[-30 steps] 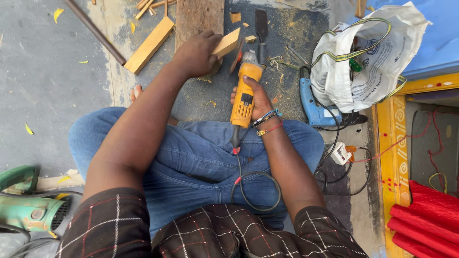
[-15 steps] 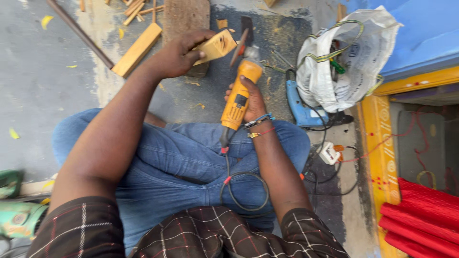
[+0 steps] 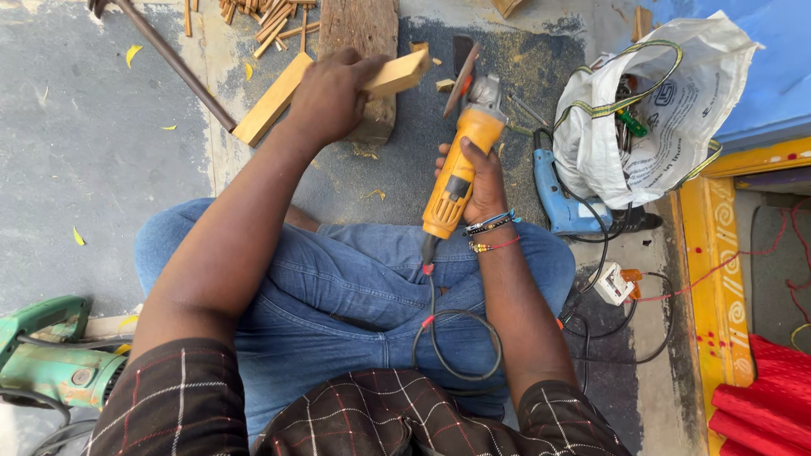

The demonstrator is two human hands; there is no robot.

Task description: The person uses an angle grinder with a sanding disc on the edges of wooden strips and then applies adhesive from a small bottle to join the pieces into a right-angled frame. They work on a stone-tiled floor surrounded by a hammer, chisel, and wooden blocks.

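The yellow angle grinder [image 3: 456, 169] runs lengthwise away from the body, disc end pointing up toward the wooden plank [image 3: 363, 34], cord trailing to the lap. Right hand [image 3: 481, 181] grip is wrapped tight around its body. Left hand [image 3: 329, 93] is clamped on a small wood block [image 3: 397, 74], held just left of the disc.

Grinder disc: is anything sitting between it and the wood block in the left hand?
Nothing visible. The grinder disc and the wood block in the left hand are separated by an open gap; the right hand grips the grinder's yellow body.
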